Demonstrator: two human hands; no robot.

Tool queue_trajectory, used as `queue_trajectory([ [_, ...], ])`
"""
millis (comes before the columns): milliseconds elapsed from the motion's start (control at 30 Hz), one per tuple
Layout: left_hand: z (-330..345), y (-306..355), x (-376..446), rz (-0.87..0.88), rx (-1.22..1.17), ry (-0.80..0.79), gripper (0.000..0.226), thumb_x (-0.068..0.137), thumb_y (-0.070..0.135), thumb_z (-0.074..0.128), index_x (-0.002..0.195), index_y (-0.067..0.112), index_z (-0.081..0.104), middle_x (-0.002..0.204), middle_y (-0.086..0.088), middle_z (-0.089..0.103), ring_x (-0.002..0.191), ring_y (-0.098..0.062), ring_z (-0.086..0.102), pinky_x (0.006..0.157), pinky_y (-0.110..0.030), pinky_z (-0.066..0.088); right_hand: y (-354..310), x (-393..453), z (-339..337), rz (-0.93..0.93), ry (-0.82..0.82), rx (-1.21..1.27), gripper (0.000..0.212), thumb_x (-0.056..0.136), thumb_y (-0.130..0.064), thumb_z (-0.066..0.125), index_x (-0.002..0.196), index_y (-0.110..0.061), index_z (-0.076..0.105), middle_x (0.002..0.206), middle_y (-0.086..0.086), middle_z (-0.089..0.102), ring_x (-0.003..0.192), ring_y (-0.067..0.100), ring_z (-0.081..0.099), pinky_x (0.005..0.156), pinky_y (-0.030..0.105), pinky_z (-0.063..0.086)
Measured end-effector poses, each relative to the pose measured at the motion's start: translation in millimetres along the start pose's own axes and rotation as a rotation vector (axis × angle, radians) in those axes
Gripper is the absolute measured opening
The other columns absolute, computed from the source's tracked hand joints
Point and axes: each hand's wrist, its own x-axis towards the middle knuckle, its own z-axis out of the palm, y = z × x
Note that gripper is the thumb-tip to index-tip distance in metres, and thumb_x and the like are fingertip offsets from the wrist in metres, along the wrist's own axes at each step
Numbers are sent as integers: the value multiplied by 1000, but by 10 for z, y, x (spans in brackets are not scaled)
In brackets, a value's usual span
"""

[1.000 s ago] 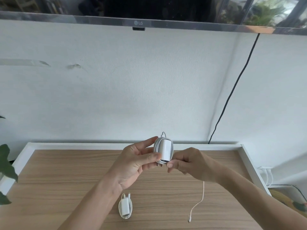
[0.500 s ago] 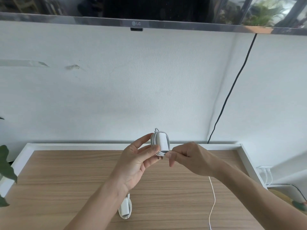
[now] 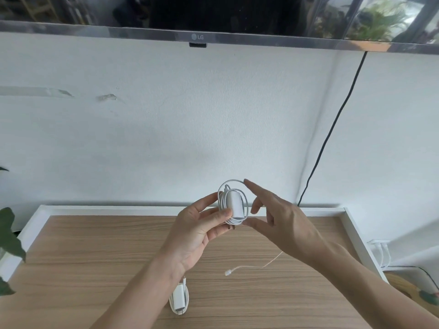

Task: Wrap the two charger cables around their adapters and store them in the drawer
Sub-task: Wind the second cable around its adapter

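My left hand [image 3: 197, 231] holds a white charger adapter [image 3: 234, 205] upright above the wooden tabletop [image 3: 95, 257], thumb and fingers pinching its lower end. Several turns of its white cable lie around it, and one wider loop [image 3: 228, 184] arcs over the top to my right hand [image 3: 282, 219]. That hand's fingers are spread, its index fingertip touching the loop. The cable's loose tail and plug [image 3: 228, 272] hang blurred beneath my right hand. A second white adapter [image 3: 179, 300], its cable wound around it, lies flat on the tabletop near my left wrist. No drawer is in view.
A raised white rim [image 3: 354, 231] frames the tabletop. A wall-mounted TV [image 3: 197, 17] hangs above, with a black cable [image 3: 332, 129] running down the wall to the right. Green leaves [image 3: 9, 238] reach in at the left. White cables [image 3: 382, 252] sit beyond the right rim.
My right hand has opened from a pinch under the adapter and swung up, carrying a cable loop over its top. The loose tail has shortened and lifted.
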Motion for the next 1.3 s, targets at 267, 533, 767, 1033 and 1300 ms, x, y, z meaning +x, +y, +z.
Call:
queue_trajectory([
  [267,2,63,12,38,8,-29,51,78,-1,76,127,8,69,107,-22,77,96,-31,76,79,-33,63,57,-65,12,-127,-84,-64,34,108,-42,33,138,-46,48,79,-11,54,63,12,53,59,33,46],
  [533,25,29,-30,62,63,-55,57,74,2,79,129,11,69,109,-22,77,96,-31,76,78,-32,62,65,93,-11,231,-52,509,20,89,-53,68,92,-34,75,72,-9,65,56,12,46,58,27,42],
  [767,31,19,-41,48,66,-82,51,77,2,76,127,12,71,109,-21,76,94,-29,75,87,-37,63,70,99,25,197,-27,798,48,89,-23,75,135,-33,63,100,-6,69,57,19,51,58,24,49],
  [1033,44,-3,-63,50,87,-87,53,75,3,77,128,10,71,107,-18,77,94,-28,76,80,-34,63,121,34,91,-29,68,366,39,102,-20,62,141,-21,64,77,-23,52,64,6,45,64,15,38],
  [1300,107,22,-55,79,119,-72,60,76,2,78,134,9,66,117,-23,75,101,-34,75,81,-35,62,119,8,16,-110,74,177,47,103,-35,50,149,-24,55,82,-23,44,59,15,43,58,24,41],
])
